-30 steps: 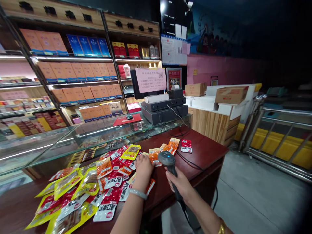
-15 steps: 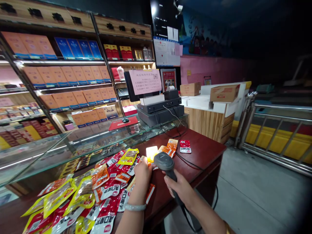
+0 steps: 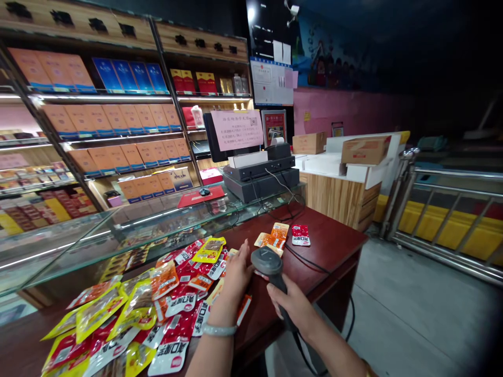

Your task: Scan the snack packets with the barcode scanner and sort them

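My right hand (image 3: pixel 293 301) is wrapped around the handle of a dark grey barcode scanner (image 3: pixel 268 262). The scanner's head points away from me, and no light shows from it. Just left of it, my left hand (image 3: pixel 237 272) has its fingers stretched out and thumb apart, over the right edge of a pile of snack packets (image 3: pixel 176 303). The pile mixes red-and-white, orange and yellow packets. Beyond the scanner lie a few orange packets (image 3: pixel 277 235), partly overlapping. A single red-and-white packet (image 3: pixel 301 235) rests to their right. What lies beneath my left palm is hidden.
The packets lie on a dark red desk (image 3: pixel 330 238) beside a glass display counter (image 3: pixel 129 225). At the back are a monitor (image 3: pixel 214 139) and a cash drawer (image 3: pixel 261 183). Black cables (image 3: pixel 306 256) cross the desk. A metal railing (image 3: pixel 451 209) stands right.
The bright scanner light over the packet by my left hand has gone out. My left hand's fingers have straightened and parted. My right hand still holds the scanner; the view has shifted slightly.
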The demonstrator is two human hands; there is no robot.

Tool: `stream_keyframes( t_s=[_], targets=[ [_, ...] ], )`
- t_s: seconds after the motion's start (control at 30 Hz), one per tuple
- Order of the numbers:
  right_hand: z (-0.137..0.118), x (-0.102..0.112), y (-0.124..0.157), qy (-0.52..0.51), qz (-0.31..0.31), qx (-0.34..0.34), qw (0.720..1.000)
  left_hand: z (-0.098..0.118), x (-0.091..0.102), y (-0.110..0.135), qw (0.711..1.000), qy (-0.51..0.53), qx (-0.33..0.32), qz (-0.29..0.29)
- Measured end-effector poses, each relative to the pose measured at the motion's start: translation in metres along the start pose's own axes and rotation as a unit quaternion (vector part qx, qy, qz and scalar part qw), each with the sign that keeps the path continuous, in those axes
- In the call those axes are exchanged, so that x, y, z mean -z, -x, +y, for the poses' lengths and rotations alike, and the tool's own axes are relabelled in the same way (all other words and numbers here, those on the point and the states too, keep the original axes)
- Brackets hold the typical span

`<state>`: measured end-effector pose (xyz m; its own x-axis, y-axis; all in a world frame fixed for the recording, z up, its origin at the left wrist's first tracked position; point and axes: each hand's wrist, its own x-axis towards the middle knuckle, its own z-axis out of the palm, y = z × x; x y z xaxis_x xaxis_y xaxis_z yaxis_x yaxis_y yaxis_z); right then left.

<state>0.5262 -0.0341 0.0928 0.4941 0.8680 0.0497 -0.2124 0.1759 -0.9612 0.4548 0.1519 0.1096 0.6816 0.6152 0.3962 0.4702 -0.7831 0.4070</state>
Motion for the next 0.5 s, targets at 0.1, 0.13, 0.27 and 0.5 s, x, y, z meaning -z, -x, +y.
stream_keyframes(
  t_s=[0.1,0.13,0.27,0.5],
  targets=[
    [0.005,0.003,-0.002,0.005,-0.002,0.001,1.0,0.0,0.011,0.006,0.985,-0.144,0.078,0.046],
    [0.006,0.003,-0.002,0.006,-0.002,0.0,1.0,0.0,0.015,0.008,0.975,-0.186,0.111,0.05],
    [0.006,0.003,-0.003,0.007,0.0,-0.005,1.0,-0.002,0.025,0.015,0.944,-0.279,0.176,0.001],
    [0.003,0.001,-0.001,0.006,-0.001,-0.004,1.0,-0.002,0.029,0.012,0.942,-0.281,0.179,-0.045]
  ],
)
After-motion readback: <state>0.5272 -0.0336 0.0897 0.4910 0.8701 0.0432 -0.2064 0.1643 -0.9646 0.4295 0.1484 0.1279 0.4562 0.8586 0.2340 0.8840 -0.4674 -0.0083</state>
